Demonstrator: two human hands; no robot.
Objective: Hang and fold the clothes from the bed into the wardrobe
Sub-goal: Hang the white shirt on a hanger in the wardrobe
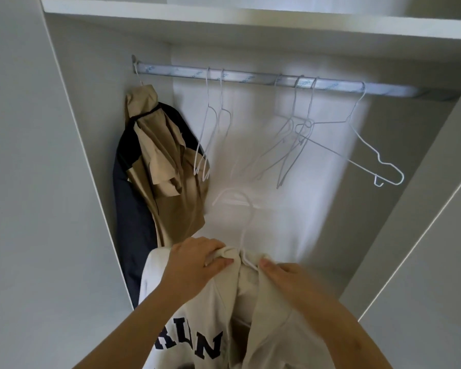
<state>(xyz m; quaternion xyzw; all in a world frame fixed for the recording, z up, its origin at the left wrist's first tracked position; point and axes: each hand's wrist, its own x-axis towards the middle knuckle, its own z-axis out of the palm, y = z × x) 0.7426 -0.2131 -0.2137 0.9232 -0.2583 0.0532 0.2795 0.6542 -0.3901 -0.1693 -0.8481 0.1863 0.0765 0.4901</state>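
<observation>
A cream shirt (218, 310) with dark block letters hangs on a white wire hanger (244, 222) whose hook rises in front of me, below the rail. My left hand (194, 262) grips the shirt's left shoulder at the collar. My right hand (285, 275) holds the right shoulder beside the hanger's neck. The metal rail (250, 78) runs across the wardrobe above. A beige shirt (168, 166) over a dark navy garment (133, 209) hangs at the rail's far left.
Several empty white wire hangers (298, 134) dangle along the rail, one (370, 153) swung out to the right. A white shelf (250, 20) caps the compartment. White wardrobe side panels (72, 155) close in left and right.
</observation>
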